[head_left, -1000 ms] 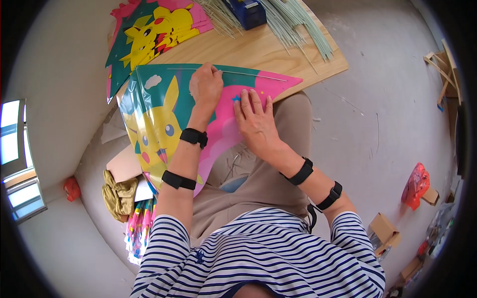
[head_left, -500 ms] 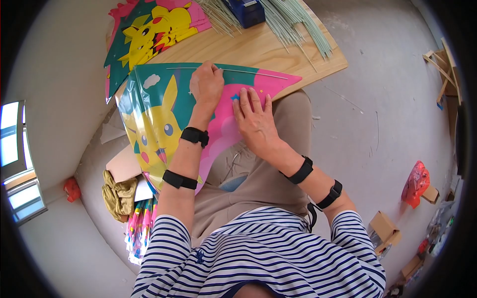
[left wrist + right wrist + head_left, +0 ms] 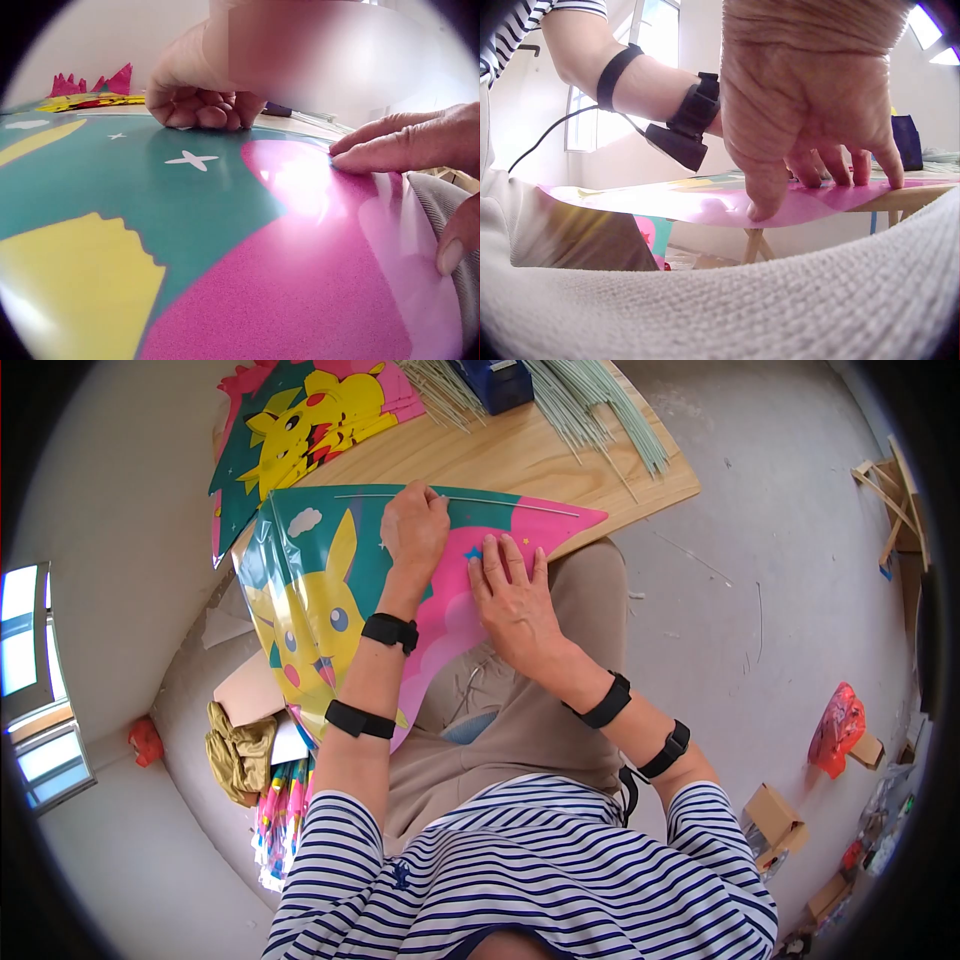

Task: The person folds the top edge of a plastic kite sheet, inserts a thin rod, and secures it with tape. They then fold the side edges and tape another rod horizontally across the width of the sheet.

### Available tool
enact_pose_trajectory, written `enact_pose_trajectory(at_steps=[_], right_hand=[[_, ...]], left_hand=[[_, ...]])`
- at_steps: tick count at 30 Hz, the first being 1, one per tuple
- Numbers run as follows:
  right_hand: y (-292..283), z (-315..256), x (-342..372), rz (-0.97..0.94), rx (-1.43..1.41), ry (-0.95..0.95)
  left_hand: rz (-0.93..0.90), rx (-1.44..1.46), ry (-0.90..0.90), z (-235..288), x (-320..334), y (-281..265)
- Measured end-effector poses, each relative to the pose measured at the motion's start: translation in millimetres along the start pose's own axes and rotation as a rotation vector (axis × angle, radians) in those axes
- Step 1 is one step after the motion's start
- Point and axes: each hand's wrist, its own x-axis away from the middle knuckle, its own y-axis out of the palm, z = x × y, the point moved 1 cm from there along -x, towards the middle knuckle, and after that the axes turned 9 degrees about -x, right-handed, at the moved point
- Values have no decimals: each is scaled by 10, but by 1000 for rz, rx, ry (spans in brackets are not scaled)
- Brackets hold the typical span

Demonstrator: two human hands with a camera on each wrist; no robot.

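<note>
A glossy printed kite sail with a yellow cartoon figure, green and pink, lies over the near table edge and the person's lap. Along its far edge runs a thin pale rod. My left hand is at that edge with curled fingers, thumb and forefinger on the rod; in the left wrist view its fingertips are tucked down against the sail. My right hand rests flat on the pink part, fingers spread and nearly straight. In the right wrist view its thumb touches the drooping sail edge.
On the wooden table stand a dark blue box-shaped holder and bundles of thin rods. More printed sails lie at the far left. A gold cloth and cartons are lower down.
Almost nothing differs: both hands stay in place on the sail and the rod, with only a slight shift of the view.
</note>
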Motion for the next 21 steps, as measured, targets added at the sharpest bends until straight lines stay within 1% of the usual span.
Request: enact_pose_trajectory(at_steps=[2, 7, 10, 13, 16, 19, 21], right_hand=[[-5, -1, 1, -3, 1, 2], [-20, 3, -2, -7, -33, 17], [-29, 25, -7, 51, -156, 35], [-125, 91, -65, 134, -153, 54], [-183, 208, -156, 153, -166, 115], [-76, 366, -208, 130, -129, 153], [-56, 412, -187, 65, -85, 158]], left_hand=[[-29, 26, -1, 6, -3, -17], [-27, 29, 7, 10, -2, -23], [3, 10, 13, 2, -3, -7], [18, 0, 21, -19, -6, 11], [25, 9, 34, -15, 8, 13], [21, 22, 13, -11, 2, 5], [18, 30, 2, -12, 6, 5]])
